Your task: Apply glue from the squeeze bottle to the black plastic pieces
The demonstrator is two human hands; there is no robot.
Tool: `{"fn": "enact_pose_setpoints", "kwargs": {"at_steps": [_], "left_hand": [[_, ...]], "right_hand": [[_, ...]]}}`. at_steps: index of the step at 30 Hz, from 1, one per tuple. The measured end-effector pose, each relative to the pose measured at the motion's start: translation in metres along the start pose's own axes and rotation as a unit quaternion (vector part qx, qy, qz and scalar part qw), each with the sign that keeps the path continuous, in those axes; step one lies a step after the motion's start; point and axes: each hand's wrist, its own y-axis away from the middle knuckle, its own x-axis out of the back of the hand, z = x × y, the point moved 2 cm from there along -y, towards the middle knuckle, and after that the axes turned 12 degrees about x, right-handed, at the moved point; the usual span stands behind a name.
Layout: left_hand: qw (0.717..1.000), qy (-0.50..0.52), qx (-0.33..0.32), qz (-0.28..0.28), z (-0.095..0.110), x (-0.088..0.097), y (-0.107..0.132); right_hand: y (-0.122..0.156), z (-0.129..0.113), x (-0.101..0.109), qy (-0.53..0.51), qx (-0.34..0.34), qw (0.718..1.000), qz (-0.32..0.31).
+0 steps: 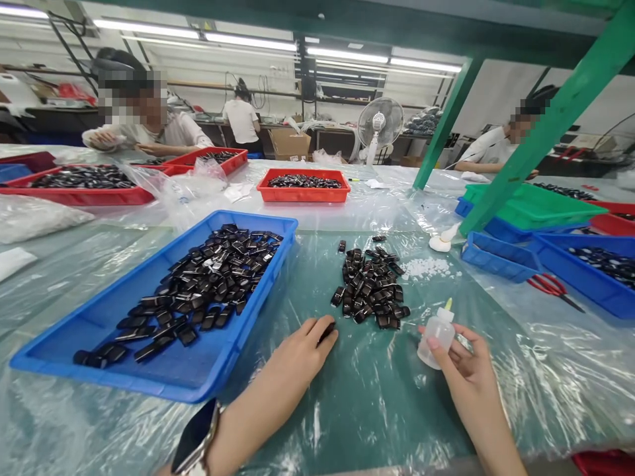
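Near the middle of the table, my left hand (305, 347) has its fingers closed around a small black plastic piece (326, 332), mostly hidden by the fingers. My right hand (466, 357) grips a translucent squeeze bottle (436, 340) with a white cap and a yellowish tip, tilted slightly with the tip up. Between and beyond the hands lies a pile of similar black pieces (370, 284). Small white bits (429, 268) are scattered to the right of that pile. Left of my left hand, a blue tray (149, 380) holds many more black pieces (208, 277).
Red-handled scissors (548, 285) lie beside a small blue bin (501, 259) at right. A green post (550, 125) slants down to the table there. A red tray (303, 194) stands further back. Co-workers sit across the table, and a fan (380, 122) stands behind.
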Motion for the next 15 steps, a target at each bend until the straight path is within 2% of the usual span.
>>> {"fn": "enact_pose_setpoints", "kwargs": {"at_steps": [4, 9, 15], "left_hand": [[0.999, -0.024, 0.026, 0.024, -0.001, -0.006, 0.000], [0.999, -0.029, 0.029, 0.028, -0.001, -0.001, -0.005], [0.999, -0.011, 0.006, 0.030, 0.015, 0.002, -0.008]], "right_hand": [[0.000, 0.000, 0.000, 0.004, 0.002, 1.000, -0.001], [0.001, 0.002, 0.003, 0.010, 0.002, 1.000, -0.007], [0.001, 0.004, 0.006, 0.014, 0.005, 1.000, -0.005]]}}
